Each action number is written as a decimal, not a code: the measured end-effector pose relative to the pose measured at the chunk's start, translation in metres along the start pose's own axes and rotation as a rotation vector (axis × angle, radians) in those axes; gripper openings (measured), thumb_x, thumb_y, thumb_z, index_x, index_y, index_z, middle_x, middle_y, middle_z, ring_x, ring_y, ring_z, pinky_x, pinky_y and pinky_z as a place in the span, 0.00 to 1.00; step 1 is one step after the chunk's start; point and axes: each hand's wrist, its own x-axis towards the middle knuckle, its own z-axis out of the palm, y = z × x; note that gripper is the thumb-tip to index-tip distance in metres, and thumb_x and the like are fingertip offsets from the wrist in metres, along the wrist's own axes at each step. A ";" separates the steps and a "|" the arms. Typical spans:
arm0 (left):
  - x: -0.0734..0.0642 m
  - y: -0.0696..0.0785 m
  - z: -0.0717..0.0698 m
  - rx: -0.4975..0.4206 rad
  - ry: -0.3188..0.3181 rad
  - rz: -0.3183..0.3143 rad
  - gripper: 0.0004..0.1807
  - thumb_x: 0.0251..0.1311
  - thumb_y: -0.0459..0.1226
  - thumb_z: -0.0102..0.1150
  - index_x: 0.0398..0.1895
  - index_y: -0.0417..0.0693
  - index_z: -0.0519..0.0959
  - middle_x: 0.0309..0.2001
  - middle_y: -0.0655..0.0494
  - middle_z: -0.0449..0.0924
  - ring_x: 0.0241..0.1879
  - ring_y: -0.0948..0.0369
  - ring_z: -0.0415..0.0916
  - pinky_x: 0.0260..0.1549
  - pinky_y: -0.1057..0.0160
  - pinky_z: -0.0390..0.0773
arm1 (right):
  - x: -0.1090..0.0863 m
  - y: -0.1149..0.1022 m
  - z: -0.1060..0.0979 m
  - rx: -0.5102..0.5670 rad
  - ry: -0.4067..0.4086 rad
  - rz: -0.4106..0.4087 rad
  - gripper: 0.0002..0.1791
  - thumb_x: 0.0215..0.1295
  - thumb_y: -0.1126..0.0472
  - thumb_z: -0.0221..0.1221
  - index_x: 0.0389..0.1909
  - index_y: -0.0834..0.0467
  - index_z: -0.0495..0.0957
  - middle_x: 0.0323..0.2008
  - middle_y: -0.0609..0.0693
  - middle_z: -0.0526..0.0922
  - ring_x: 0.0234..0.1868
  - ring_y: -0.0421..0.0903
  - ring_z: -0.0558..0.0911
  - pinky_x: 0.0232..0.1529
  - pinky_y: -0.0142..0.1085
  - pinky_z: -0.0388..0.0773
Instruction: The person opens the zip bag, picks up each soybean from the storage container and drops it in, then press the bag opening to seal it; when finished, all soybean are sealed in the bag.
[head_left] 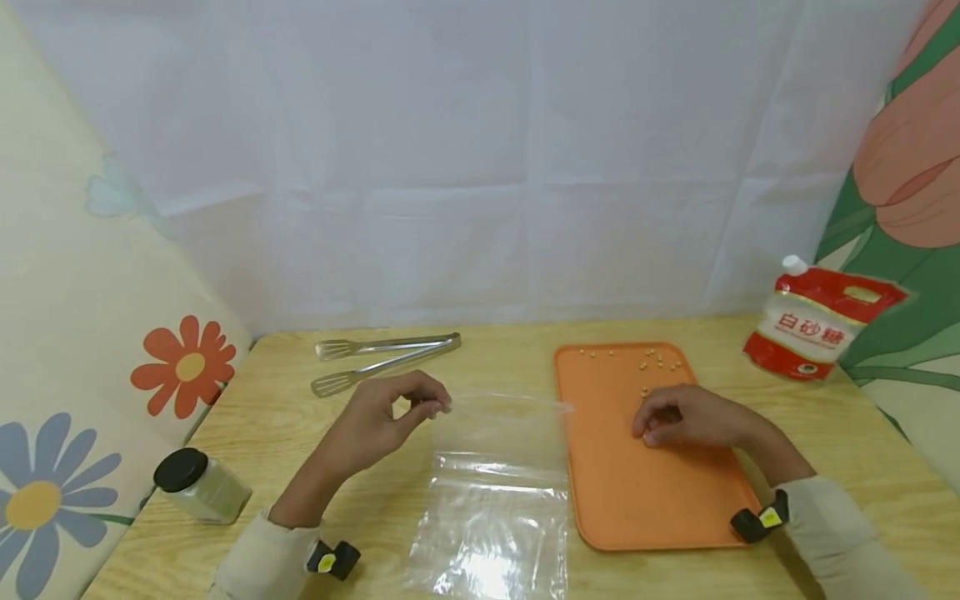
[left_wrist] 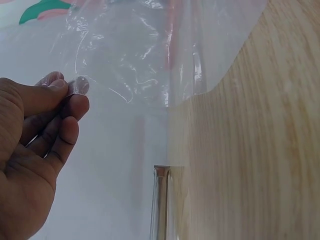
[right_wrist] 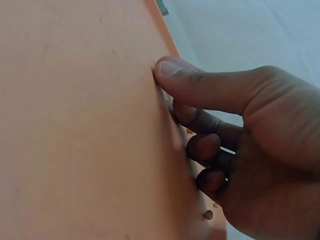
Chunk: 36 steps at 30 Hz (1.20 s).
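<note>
A clear plastic zip bag (head_left: 491, 492) lies on the table, its mouth edge raised. My left hand (head_left: 386, 421) pinches the bag's upper left corner between thumb and fingertips; the left wrist view shows the bag's thin film (left_wrist: 125, 50) hanging from them. To the right is an orange tray (head_left: 622, 500) with several small round beans (head_left: 660, 358) scattered toward its far end. Low over the tray's middle, my right hand (head_left: 693, 417) has curled fingers and its fingertips at the surface. Whether a bean is between thumb and index finger is hidden. One bean (right_wrist: 208, 215) lies beside the little finger.
Metal tongs (head_left: 390, 354) with slotted ends lie behind my left hand. A jar with a black lid (head_left: 202, 487) stands at the table's left edge. At the back right is a red and white spouted sugar bag (head_left: 817, 325). White cloth (head_left: 420, 167) hangs behind the table.
</note>
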 end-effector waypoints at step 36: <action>0.000 0.001 -0.002 0.013 -0.008 0.005 0.10 0.68 0.33 0.62 0.44 0.60 0.82 0.39 0.68 0.84 0.33 0.65 0.78 0.31 0.65 0.76 | 0.043 -0.072 0.014 0.274 0.357 -0.051 0.08 0.69 0.59 0.65 0.44 0.58 0.83 0.38 0.54 0.82 0.38 0.48 0.78 0.40 0.40 0.79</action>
